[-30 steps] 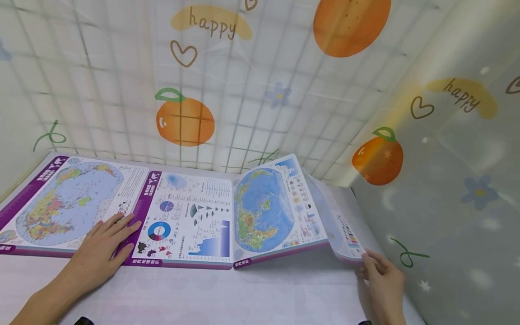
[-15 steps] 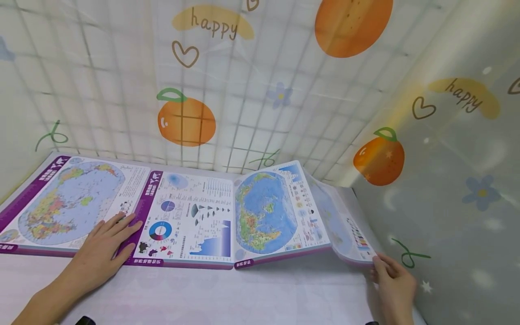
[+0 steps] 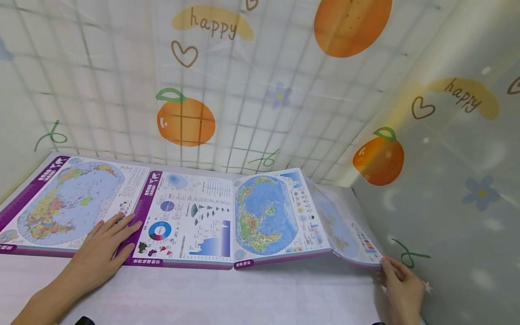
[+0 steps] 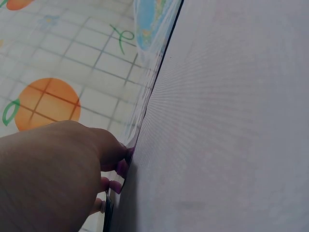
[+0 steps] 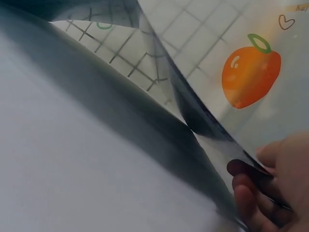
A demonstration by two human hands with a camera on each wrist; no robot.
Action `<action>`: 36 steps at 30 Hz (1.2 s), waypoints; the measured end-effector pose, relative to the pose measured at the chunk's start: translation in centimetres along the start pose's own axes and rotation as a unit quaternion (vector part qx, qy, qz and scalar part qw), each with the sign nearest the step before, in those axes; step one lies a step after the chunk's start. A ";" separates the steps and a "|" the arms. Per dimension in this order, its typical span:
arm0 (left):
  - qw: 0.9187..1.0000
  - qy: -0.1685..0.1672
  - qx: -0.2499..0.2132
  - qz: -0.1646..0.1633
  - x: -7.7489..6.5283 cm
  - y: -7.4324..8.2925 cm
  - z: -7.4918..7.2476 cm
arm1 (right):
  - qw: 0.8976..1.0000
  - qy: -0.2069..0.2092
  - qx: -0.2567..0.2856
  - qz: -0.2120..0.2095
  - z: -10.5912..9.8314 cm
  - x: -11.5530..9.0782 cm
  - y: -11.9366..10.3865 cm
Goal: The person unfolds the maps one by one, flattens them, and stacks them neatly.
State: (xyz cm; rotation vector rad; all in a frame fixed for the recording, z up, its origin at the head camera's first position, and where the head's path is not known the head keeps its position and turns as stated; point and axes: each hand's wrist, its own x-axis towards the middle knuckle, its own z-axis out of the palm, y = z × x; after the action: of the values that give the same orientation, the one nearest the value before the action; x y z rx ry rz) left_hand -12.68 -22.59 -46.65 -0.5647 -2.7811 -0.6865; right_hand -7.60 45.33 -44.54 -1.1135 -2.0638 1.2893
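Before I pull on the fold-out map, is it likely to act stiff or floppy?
The fold-out map probably flexes rather than flops: its rightmost panel bows gently toward the pinching right hand. It likely hinges at that panel's raised crease. The panel's sheen suggests slipperiness.

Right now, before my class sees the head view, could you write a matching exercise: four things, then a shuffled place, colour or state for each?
Column one:
1. Left hand
2. Right hand
3. Folded map
4. Printed flower

Column two:
A. Pinches the rightmost panel at a corner
B. Blue-violet petals
C. Rests partly on a purple strip
D. Spread in panels, partly raised

Pairs: 1-C, 2-A, 3-D, 4-B
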 end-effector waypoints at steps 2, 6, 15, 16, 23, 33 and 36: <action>1.000 0.002 -0.001 0.001 0.0 0.0 0.1 | 1.000 0.000 -0.002 -0.003 -0.2 0.1 -0.1; 1.000 -0.003 -0.001 -0.003 0.2 0.0 0.2 | 1.000 -0.005 0.004 -0.004 -0.6 0.2 -0.2; 1.000 0.013 0.001 0.007 0.4 -0.1 0.2 | 1.000 -0.016 0.010 -0.020 -0.6 0.9 0.1; 1.000 0.018 0.003 0.009 0.3 -0.2 0.1 | 0.999 -0.013 -0.003 -0.029 -0.4 0.9 0.1; 0.999 0.030 0.007 0.020 0.0 -0.7 0.2 | 0.996 -0.001 -0.081 -0.039 0.2 0.5 0.1; 0.999 0.025 0.008 0.020 0.0 -0.5 0.5 | 0.995 0.002 -0.103 -0.016 -0.2 -0.5 0.1; 0.999 0.026 0.011 0.020 0.0 -0.4 0.6 | 0.995 0.006 -0.103 -0.001 -0.2 -0.8 0.2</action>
State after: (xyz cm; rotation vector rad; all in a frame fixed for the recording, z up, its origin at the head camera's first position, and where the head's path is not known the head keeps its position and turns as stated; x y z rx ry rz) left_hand -12.94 -22.67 -47.31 -0.5887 -2.7179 -0.6528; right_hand -6.95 44.82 -44.61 -1.2020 -2.2279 1.0854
